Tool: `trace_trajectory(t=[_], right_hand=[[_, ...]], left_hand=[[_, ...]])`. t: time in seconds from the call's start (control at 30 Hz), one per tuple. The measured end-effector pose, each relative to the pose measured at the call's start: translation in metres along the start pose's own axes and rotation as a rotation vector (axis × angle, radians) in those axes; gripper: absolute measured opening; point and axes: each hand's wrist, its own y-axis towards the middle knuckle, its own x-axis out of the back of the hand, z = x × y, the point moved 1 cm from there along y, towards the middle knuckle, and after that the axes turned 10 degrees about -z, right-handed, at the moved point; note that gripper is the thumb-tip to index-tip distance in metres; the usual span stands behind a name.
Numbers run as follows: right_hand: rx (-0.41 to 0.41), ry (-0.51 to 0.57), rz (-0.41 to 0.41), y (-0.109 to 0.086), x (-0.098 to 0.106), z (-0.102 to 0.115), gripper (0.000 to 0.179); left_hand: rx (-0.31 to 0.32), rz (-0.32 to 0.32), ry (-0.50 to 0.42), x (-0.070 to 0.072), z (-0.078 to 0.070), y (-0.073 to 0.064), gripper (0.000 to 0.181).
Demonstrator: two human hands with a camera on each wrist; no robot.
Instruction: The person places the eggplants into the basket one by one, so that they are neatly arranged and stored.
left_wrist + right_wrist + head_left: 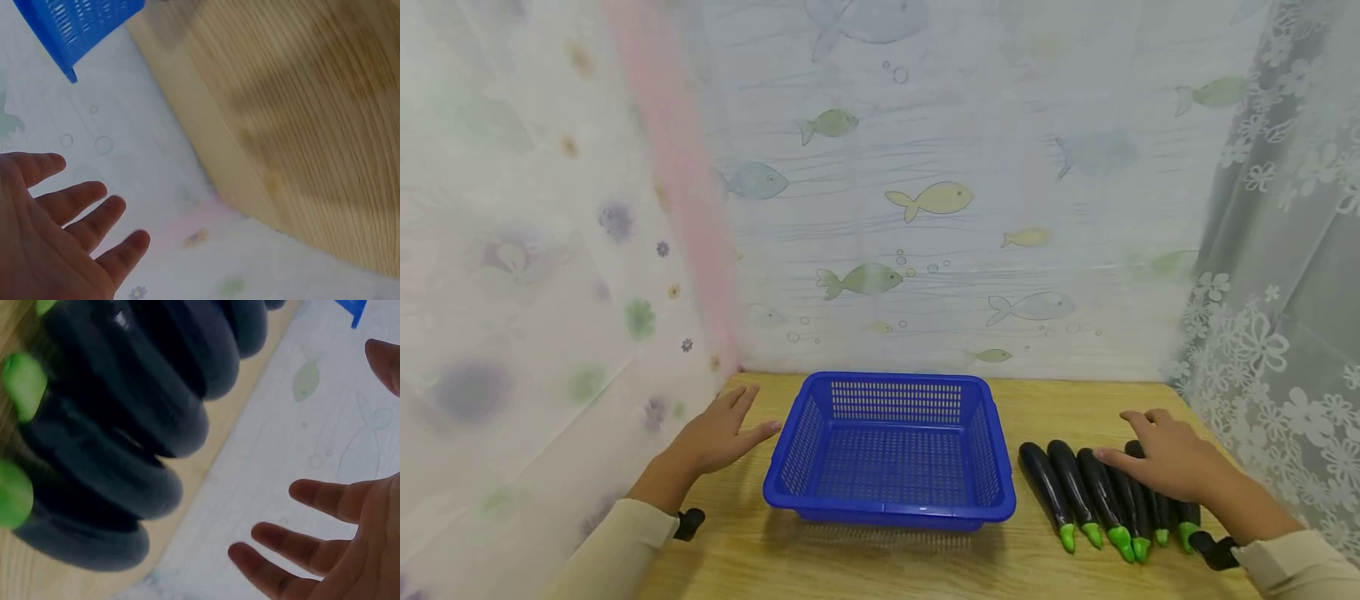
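A blue plastic basket (pixel 887 512) with slotted walls stands in the middle of the table, its inside bare. Just left of its rim my left hand (pixel 718 437) hovers with fingers spread, holding nothing; the left wrist view shows those fingers (pixel 94 222) apart from the basket (pixel 87 25). To the basket's right lies a row of several dark eggplants (pixel 1048 487) with green stem ends toward me. Over the right part of that row is my right hand (pixel 1176 458), fingers extended and nothing in it. It hides parts of some eggplants, which the right wrist view shows lying side by side (pixel 125 394).
The wooden table (pixel 715 533) ends at a back wall covering (pixel 925 317) printed with fish. A flowered sheet (pixel 512 333) hangs along the left side. On the right is a lacy white curtain (pixel 1285 350) near the table's edge.
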Motion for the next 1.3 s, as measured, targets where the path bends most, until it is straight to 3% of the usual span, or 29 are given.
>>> trace_trajectory(t=[0.47,0.73,0.97,1.17,1.3], right_hand=[[0.045,0.243,0.083,0.005,-0.015,0.029,0.075],[0.024,0.285,0.096,0.008,-0.031,0.045,0.075],[-0.024,0.308,0.079,0.011,-0.042,0.057,0.066],[-0.049,0.293,0.041,0.012,-0.048,0.065,0.056],[-0.059,0.284,0.024,0.014,-0.05,0.071,0.05]], left_hand=[[0.062,-0.015,-0.294,-0.022,-0.022,0.008,0.1],[0.126,-0.001,-0.449,-0.035,-0.027,0.008,0.095],[0.191,0.001,-0.654,-0.044,-0.026,0.009,0.087],[0.2,0.01,-0.837,-0.046,-0.029,0.005,0.074],[0.25,0.012,-0.927,-0.05,-0.03,0.003,0.071]])
